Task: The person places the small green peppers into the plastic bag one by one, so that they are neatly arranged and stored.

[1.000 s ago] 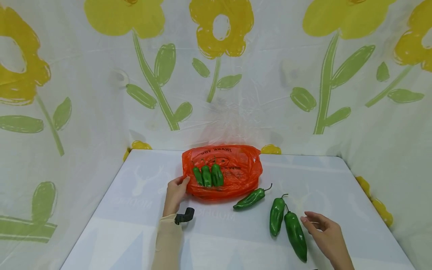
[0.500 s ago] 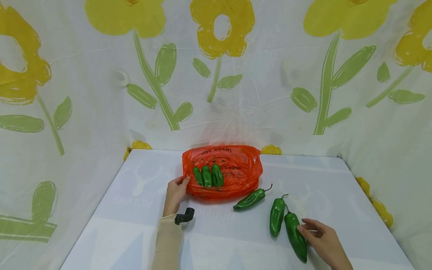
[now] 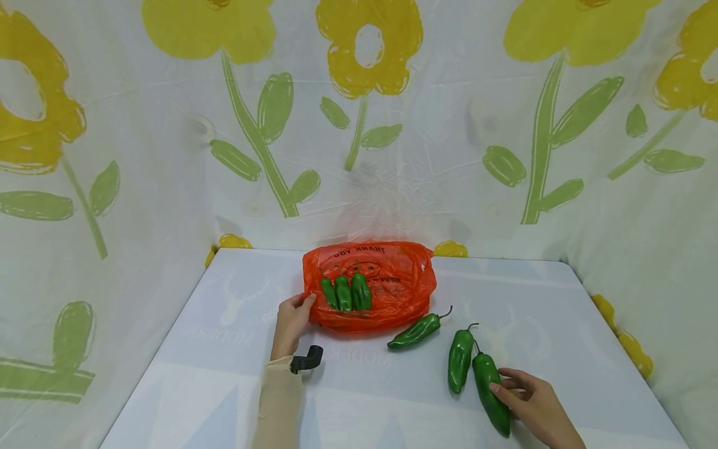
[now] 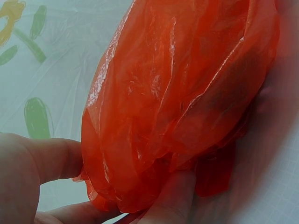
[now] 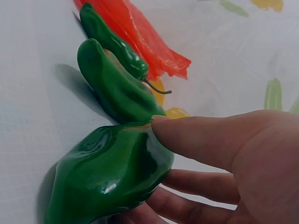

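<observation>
A red plastic bag (image 3: 401, 299) lies with its mouth toward me, several green peppers (image 3: 343, 294) inside it. My left hand (image 3: 293, 319) pinches the bag's left edge; in the left wrist view, fingers and thumb hold the crumpled film (image 4: 135, 154). At the right, my right hand (image 3: 533, 402) grips the nearest green pepper (image 3: 488, 390), thumb on one side and fingers on the other. The right wrist view has this pepper (image 5: 107, 177) large between thumb and fingers. Just left of it lies a second pepper (image 3: 460, 362), and a third (image 3: 417, 332) is by the bag's front right corner.
Everything sits on a white table (image 3: 348, 405) with faint printed patterns. A flower-printed curtain (image 3: 437, 162) closes off its back and sides. A black wrist mount (image 3: 307, 359) sticks out from the left sleeve (image 3: 277, 399).
My right hand has moved left and down from beside the nearest pepper, and its thumb now lies across it. The left hand and the bag have stayed in place.
</observation>
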Demonstrator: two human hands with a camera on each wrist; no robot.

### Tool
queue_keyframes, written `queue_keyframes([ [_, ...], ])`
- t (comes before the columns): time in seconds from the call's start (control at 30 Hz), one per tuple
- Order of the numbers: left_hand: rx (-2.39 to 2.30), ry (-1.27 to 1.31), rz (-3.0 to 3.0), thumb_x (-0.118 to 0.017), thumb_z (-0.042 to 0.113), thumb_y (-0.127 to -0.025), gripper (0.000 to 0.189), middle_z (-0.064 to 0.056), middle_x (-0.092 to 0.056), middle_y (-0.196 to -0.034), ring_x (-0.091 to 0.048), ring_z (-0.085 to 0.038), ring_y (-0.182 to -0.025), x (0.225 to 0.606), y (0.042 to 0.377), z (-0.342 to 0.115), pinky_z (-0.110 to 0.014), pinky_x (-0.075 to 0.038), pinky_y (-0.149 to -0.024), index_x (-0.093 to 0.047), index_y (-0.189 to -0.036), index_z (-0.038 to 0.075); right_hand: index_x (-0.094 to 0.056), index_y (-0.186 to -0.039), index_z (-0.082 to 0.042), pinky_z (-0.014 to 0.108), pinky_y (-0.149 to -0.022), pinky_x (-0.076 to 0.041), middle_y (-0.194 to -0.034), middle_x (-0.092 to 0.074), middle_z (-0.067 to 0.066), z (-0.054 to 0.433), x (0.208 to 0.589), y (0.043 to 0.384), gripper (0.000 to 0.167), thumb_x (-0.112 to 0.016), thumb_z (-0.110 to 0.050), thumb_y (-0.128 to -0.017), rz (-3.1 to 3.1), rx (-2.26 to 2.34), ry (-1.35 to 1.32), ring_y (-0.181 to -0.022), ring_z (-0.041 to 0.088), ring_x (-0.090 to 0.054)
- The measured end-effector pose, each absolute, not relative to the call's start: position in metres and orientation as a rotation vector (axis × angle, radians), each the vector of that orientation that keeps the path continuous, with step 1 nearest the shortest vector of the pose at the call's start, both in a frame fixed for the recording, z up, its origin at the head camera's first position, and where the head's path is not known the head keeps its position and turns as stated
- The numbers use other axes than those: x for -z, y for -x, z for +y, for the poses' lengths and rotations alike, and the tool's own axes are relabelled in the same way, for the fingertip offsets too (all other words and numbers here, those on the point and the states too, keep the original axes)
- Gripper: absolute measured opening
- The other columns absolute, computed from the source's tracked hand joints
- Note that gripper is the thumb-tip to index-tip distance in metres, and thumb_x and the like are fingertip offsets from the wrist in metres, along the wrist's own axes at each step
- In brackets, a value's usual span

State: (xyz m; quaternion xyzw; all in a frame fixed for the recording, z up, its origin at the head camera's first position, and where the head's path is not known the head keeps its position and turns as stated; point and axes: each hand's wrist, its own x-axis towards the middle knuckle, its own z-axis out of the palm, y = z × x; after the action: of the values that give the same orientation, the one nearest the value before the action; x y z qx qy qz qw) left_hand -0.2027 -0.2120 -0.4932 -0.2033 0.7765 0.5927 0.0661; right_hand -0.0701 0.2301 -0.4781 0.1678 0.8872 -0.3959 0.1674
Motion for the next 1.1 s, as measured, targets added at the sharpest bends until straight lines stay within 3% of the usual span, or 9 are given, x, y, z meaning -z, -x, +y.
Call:
queue_keyframes([
  [0.33, -1.774, 0.609, 2.363, -0.052, 0.037, -0.106, 0.058, -0.024, -0.055, -0.149, -0.058, -0.033, -0.12, 0.4932, 0.2024, -0.2121, -0.048, -0.055, -0.107, -0.051, -0.149, -0.002, -0.057, -0.139, 0.007, 0.037, -0.072, -0.063, -0.114, -0.072, 0.019, 0.2284, 0.4784, 0.0685, 0.071, -0.078, -0.04, -0.09, 2.478, 1.158, -0.485, -0.089, 0.02, -0.07],
  [0.77, -1.787, 0.612, 2.351, -0.053, 0.037, -0.106, 0.058, -0.024, -0.054, -0.151, -0.058, -0.034, -0.123, 0.4957, 0.2039, -0.2121, -0.051, -0.053, -0.11, -0.05, -0.149, -0.002, -0.054, -0.139, 0.011, 0.038, -0.072, -0.064, -0.117, -0.069, 0.026, 0.226, 0.4818, 0.0689, 0.084, -0.083, -0.045, -0.084, 2.484, 1.164, -0.478, -0.089, 0.023, -0.071],
  [1.1, -1.786, 0.617, 2.351, -0.054, 0.036, -0.105, 0.058, -0.025, -0.054, -0.15, -0.058, -0.035, -0.122, 0.4957, 0.2038, -0.2126, -0.051, -0.053, -0.109, -0.051, -0.148, -0.003, -0.056, -0.137, 0.013, 0.038, -0.074, -0.064, -0.118, -0.069, 0.027, 0.2256, 0.4782, 0.0691, 0.082, -0.084, -0.044, -0.084, 2.495, 1.147, -0.477, -0.091, 0.023, -0.071],
])
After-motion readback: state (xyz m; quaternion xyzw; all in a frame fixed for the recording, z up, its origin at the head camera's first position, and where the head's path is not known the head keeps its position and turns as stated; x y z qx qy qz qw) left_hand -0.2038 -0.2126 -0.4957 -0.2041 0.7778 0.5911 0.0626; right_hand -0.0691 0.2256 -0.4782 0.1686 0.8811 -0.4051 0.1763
